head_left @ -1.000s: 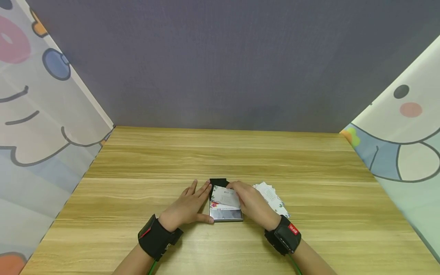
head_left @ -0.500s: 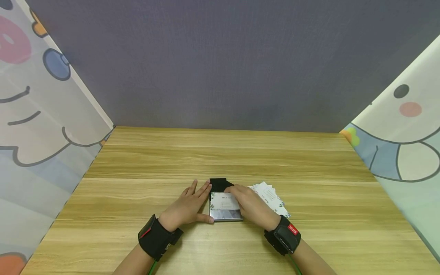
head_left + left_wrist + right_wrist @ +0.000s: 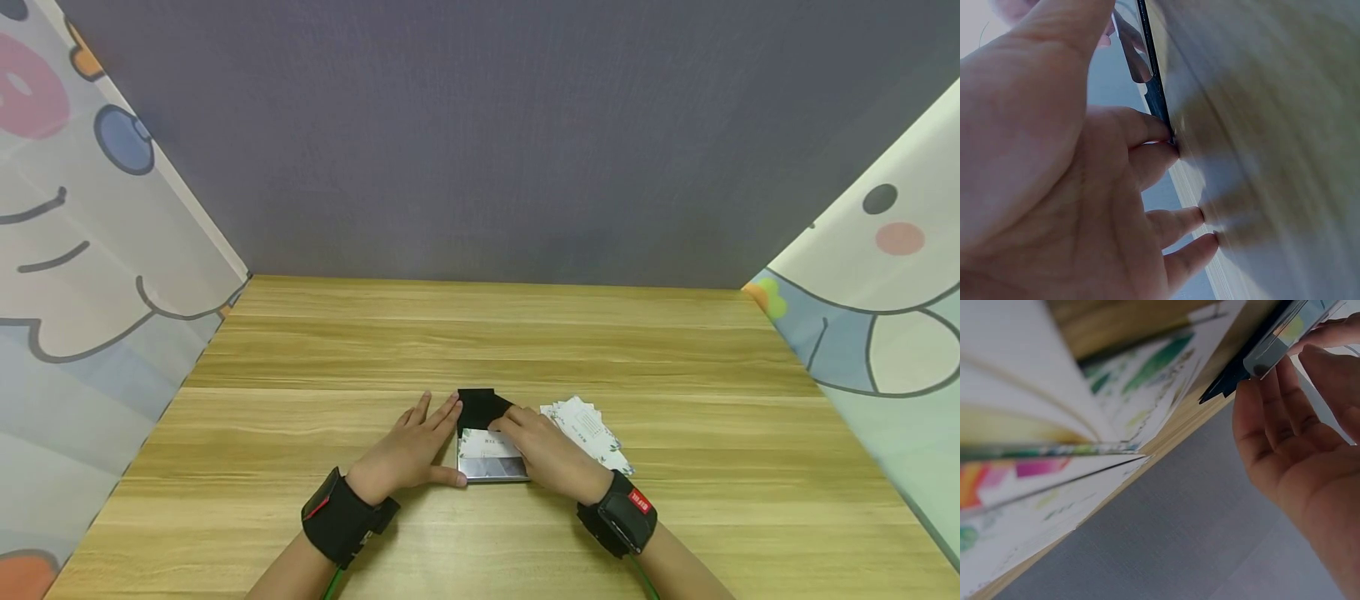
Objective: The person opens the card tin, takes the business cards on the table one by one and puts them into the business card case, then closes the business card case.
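Note:
A flat card case [image 3: 491, 471] lies at the table's middle, with a shiny silver front and a black flap [image 3: 476, 407] spread out at its far end. Partly inside its pocket is a white business card [image 3: 480, 445] with a leaf print. My left hand [image 3: 408, 450] lies along the case's left side, fingers straight, fingertips by the flap and thumb at the near left corner. My right hand [image 3: 551, 452] has its fingers bent over the card's far right part and covers the case's right side. In the right wrist view the case [image 3: 1272, 356] is against those fingers.
A fanned pile of white printed cards [image 3: 588, 429] lies just right of my right hand. Close up in the right wrist view, the cards [image 3: 1147, 381] show leaf and flower prints. Behind the wooden table [image 3: 480, 333] rises a dark grey panel [image 3: 480, 167].
The card was tilted over the case, then squared up and slid toward me, deeper into the pocket. My right fingers moved slightly nearer with it. My left hand stayed still.

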Demonstrator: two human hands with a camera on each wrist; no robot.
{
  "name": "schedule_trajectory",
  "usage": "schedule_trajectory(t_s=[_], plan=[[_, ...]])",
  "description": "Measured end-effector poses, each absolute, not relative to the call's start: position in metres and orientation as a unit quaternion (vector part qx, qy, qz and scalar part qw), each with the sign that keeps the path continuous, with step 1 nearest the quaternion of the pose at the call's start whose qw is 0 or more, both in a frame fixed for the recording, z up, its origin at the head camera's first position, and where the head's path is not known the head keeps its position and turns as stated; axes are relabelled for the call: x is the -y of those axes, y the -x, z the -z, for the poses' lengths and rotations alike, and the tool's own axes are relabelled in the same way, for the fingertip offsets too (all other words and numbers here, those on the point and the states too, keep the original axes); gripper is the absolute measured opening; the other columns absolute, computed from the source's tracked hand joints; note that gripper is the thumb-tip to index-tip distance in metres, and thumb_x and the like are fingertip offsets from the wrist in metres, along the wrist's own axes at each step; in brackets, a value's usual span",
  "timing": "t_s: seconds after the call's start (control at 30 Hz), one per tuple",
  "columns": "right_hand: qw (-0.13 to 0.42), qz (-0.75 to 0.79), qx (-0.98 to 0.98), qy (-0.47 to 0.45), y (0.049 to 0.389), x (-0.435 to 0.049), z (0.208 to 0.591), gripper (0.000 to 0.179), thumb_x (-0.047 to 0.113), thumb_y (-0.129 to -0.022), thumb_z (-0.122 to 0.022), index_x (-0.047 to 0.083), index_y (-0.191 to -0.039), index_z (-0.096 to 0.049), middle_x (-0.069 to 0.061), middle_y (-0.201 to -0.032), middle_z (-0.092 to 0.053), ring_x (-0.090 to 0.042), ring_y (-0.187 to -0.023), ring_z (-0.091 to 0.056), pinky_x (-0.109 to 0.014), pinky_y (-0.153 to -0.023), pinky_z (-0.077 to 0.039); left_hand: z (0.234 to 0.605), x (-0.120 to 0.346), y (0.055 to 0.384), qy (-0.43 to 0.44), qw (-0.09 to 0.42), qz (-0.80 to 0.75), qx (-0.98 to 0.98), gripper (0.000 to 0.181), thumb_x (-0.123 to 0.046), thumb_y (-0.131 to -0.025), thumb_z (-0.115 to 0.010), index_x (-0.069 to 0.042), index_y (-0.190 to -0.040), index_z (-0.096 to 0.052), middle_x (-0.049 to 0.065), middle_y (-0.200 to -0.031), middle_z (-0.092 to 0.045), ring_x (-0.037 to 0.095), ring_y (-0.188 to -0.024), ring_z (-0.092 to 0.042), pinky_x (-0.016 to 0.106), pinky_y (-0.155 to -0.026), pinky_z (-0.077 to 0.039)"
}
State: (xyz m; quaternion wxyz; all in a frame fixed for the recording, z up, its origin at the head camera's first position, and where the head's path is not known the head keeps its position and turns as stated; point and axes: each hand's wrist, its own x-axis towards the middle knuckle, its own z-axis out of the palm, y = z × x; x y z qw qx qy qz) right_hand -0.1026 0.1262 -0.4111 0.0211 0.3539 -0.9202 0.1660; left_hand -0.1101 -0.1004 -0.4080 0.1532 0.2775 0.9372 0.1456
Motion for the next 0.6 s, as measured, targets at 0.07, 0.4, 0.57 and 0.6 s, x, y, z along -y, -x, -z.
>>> schedule_trajectory(t_s=[0.07,0.4,0.57,0.6], plan=[[0.017,-0.160,0.921,-0.354,0.1023,-0.1258,0.4109,0.037,-0.010,-0.081,-0.054,0.012,-0.109,-0.060,0.001,-0.103,-0.058,-0.014,-0.096,-0.057,-0.032,-0.082,-0.049,0.4077,0.1003,0.1100,-0.278,0.153,-0.144,-0.937,0.098,-0.056,-0.073,-0.064,-0.006,-0.145,-0.022,0.006,-0.154,-0.014,0.044,-0.138,-0.009,0.055,-0.107,-0.022],[-0.004,-0.154,0.924,-0.351,0.1006,-0.1257,0.4093,0.035,-0.007,-0.084,-0.053,0.013,-0.111,-0.060,0.001,-0.107,-0.061,-0.016,-0.104,-0.055,-0.035,-0.087,-0.046,0.4071,0.1006,0.1094,-0.277,0.155,-0.145,-0.937,0.098,-0.056,-0.073,-0.063,-0.006,-0.146,-0.021,0.006,-0.154,-0.014,0.044,-0.138,-0.008,0.054,-0.107,-0.022],[-0.010,-0.161,0.924,-0.347,0.0999,-0.1267,0.4065,0.031,-0.004,-0.086,-0.053,0.011,-0.112,-0.060,0.000,-0.108,-0.062,-0.017,-0.104,-0.056,-0.036,-0.087,-0.047,0.4082,0.1009,0.1097,-0.278,0.154,-0.143,-0.937,0.098,-0.057,-0.073,-0.063,-0.007,-0.146,-0.021,0.005,-0.154,-0.014,0.043,-0.138,-0.008,0.054,-0.108,-0.022],[-0.009,-0.164,0.924,-0.346,0.1000,-0.1271,0.4058,0.031,-0.004,-0.086,-0.053,0.011,-0.112,-0.060,0.000,-0.108,-0.062,-0.017,-0.104,-0.056,-0.035,-0.087,-0.047,0.4084,0.1010,0.1099,-0.278,0.154,-0.143,-0.937,0.098,-0.057,-0.073,-0.062,-0.007,-0.146,-0.021,0.005,-0.154,-0.014,0.043,-0.138,-0.008,0.054,-0.108,-0.022]])
